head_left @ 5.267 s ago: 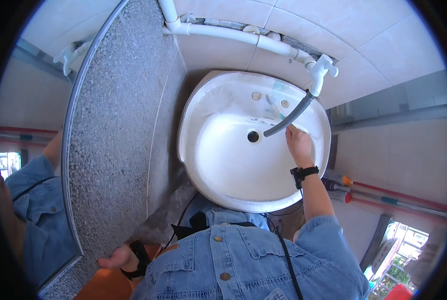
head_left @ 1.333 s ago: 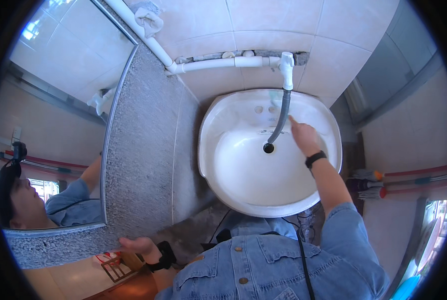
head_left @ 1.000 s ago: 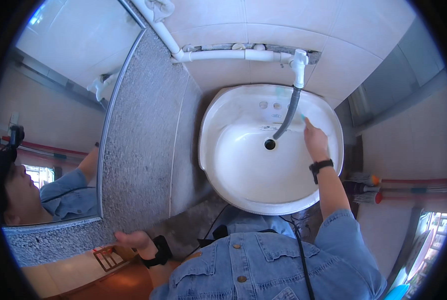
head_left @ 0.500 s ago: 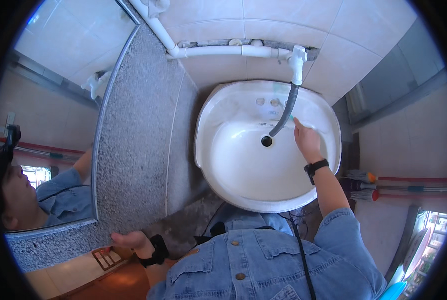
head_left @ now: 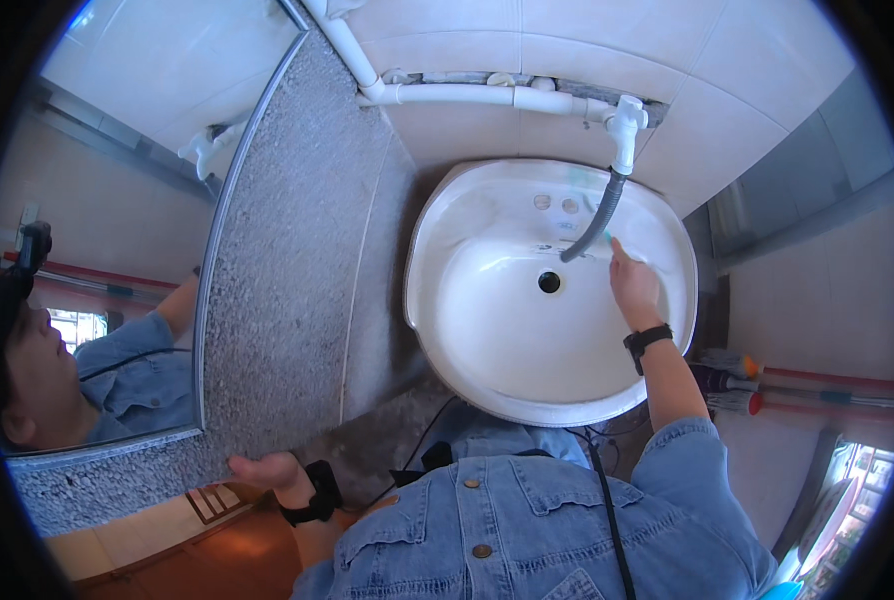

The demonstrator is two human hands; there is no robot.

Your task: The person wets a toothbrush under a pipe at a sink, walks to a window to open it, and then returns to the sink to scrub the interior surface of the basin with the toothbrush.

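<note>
Pinching a slim teal tool (head_left: pixel 608 236) in the right hand (head_left: pixel 635 287), nothing in the uncurled left hand (head_left: pixel 267 470); best to work lightly, clear of the corrugated hose (head_left: pixel 600 222).

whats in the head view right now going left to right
mirror, left hand, drain, gray hose, right hand, mop heads, window

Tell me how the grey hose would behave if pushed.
The grey hose is probably flexible, being ribbed and gently curved. It would likely swing from the white tap, where its top is attached; the lower end, apparently loose, should move most.
</note>
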